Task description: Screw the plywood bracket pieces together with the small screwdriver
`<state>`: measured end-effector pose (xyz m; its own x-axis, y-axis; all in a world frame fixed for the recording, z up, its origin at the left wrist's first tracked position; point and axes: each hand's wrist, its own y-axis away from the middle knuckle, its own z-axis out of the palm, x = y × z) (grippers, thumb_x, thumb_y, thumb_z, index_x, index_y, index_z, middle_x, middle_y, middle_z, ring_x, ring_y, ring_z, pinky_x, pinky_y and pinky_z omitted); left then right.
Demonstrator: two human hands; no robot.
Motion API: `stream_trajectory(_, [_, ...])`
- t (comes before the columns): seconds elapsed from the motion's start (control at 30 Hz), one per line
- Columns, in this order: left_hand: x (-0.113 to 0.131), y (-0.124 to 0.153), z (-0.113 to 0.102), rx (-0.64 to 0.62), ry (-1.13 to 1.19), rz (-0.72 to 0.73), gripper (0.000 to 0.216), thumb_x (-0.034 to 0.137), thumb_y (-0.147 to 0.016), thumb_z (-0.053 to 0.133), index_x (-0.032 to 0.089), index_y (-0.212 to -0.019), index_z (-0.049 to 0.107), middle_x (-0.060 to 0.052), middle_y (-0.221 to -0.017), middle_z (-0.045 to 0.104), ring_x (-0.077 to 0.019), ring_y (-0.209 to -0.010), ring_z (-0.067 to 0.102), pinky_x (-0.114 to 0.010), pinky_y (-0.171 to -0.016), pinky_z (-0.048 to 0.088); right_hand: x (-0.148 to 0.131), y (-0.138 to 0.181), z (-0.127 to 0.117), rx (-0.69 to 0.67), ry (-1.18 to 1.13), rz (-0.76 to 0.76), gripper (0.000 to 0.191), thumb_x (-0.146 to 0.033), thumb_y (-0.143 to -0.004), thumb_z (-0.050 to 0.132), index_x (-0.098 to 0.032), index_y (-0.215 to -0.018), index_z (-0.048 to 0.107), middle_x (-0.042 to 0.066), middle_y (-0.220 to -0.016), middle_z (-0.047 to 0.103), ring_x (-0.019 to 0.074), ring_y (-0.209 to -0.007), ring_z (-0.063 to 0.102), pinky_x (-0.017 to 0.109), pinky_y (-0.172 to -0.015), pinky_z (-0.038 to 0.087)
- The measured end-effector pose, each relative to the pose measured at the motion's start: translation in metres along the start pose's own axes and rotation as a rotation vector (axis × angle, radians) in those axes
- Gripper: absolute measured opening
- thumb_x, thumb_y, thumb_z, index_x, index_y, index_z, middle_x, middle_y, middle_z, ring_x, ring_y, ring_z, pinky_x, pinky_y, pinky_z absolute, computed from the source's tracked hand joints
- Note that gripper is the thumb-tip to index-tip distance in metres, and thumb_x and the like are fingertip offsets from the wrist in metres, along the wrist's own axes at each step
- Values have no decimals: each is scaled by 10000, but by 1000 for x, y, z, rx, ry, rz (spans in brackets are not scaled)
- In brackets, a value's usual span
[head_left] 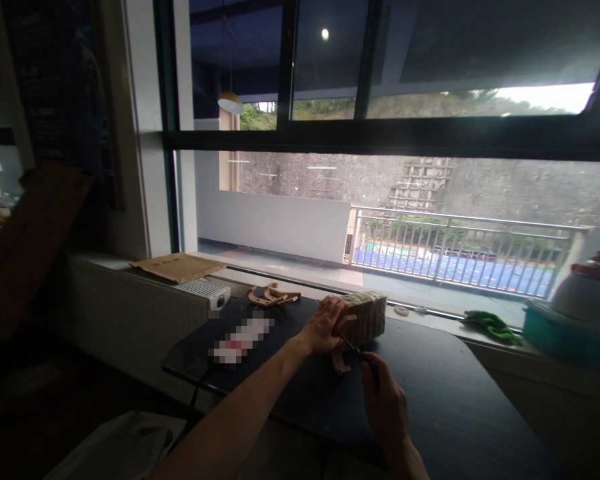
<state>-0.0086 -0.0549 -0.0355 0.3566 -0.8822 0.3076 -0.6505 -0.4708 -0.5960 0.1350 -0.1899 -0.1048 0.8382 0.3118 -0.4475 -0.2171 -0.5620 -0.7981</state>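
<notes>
My left hand (pixel 324 325) is closed on a light wooden model piece (pixel 363 313) that rests on the dark table (pixel 430 393) near the window. A curved wooden part (pixel 339 362) hangs off its near side. My right hand (pixel 384 400) pinches a thin dark tool (pixel 353 347), and the tool's tip meets the wooden piece just below my left fingers. Further back on the table lie loose curved wooden parts (pixel 271 296).
A white box (pixel 206 292) and a brown cardboard sheet (pixel 177 267) sit on the sill at left. A green cloth (pixel 493 325) and a teal tub (pixel 570 337) lie at right. A large window is straight ahead. A dark cable leaves the table's left edge.
</notes>
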Motion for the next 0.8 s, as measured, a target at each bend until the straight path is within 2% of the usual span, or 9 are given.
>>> stream_trajectory(0.17, [1, 0, -1, -2, -16, -2, 793, 128, -596, 681, 214, -1312, 352, -113, -1407, 338, -308, -1363, 212, -508, -1134, 202, -1, 1, 2, -38, -7, 17, 262, -350, -901, 442, -193, -1082, 548, 37, -830, 724, 187, -650, 694, 247, -537, 497])
stream_trajectory(0.37, [4, 0, -2, -1, -34, 2, 779, 106, -600, 670, 197, -1307, 358, -117, -1399, 348, -300, -1354, 229, -487, -1141, 204, 0, 1, 1, -28, -66, -108, 220, -271, -915, 423, -193, -1077, 550, 66, -982, 707, 175, -792, 692, 240, -655, 512])
stream_trajectory(0.63, [4, 0, -2, -1, -45, -3, 776, 101, -592, 672, 185, -1299, 362, -125, -1396, 348, -310, -1352, 225, -487, -1137, 212, 0, 1, 1, -51, -45, 0, 239, -327, -928, 410, -191, -1073, 543, 29, -827, 721, 172, -655, 692, 239, -560, 492])
stream_trajectory(0.8, [3, 0, -2, -3, -44, -4, 777, 121, -597, 678, 198, -1301, 357, -122, -1405, 336, -315, -1356, 221, -500, -1136, 208, 1, 2, 2, -68, -48, 2, 257, -302, -903, 448, -191, -1127, 509, 38, -868, 719, 176, -671, 692, 241, -563, 493])
